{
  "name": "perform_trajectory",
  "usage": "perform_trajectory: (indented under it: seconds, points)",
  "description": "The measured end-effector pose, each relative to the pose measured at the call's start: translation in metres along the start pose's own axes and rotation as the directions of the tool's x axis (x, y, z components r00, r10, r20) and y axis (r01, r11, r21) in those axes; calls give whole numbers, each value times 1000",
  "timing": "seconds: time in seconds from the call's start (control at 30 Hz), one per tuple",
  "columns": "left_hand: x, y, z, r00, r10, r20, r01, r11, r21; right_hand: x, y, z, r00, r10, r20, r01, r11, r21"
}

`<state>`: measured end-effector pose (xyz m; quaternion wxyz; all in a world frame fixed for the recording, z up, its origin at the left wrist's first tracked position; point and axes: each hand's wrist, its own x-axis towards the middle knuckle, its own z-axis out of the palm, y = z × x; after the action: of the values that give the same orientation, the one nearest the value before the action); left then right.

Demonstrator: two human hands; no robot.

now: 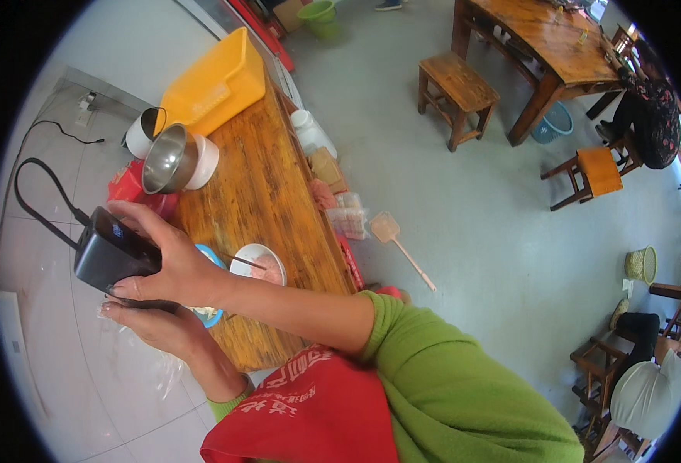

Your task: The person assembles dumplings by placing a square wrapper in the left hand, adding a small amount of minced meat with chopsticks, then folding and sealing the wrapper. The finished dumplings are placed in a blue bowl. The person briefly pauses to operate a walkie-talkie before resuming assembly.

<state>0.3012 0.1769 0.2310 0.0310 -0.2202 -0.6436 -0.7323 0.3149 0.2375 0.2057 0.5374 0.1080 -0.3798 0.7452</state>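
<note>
A dark power bank [117,249] with a small lit display and a looped black cable [45,168] is at the left. My right hand [172,260] grips it from the near side, fingers over the top and thumb below. Under it, my left hand [152,330] lies close against its lower edge, partly hidden; whether it bears the weight I cannot tell. Beyond my wrist, a white bowl [278,261] with pink minced filling and a chopstick [245,260] stands on the wooden table [253,197]. A blue-rimmed bowl [216,318] is half hidden behind my hands.
A steel bowl [169,159], a white container [206,162] and a yellow plastic bin [219,81] stand at the table's far end. A fly swatter [387,228] lies on the floor. Stools [459,81] and a larger table [549,35] stand beyond; two seated people [656,116] are at the right.
</note>
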Motion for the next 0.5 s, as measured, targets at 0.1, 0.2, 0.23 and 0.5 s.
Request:
perform_trajectory:
  seconds: [0.1,0.2,0.23,0.5]
  points:
    - [-4,-2,2,999,28,21,-28,1000,1,-5,0,-3,998,-45,-34,43,998,-49]
    - [-5,-5,-1,999,10,49,-10,1000,-1,-11,-1,-7,999,-9,-45,7,999,-36]
    - [-8,-6,-2,999,1,48,-1,1000,9,-11,-3,-9,1000,-18,-26,17,999,-37]
    - [-7,-17,6,964,-57,260,116,969,-217,-11,-19,-16,1000,13,-20,-13,999,-30]
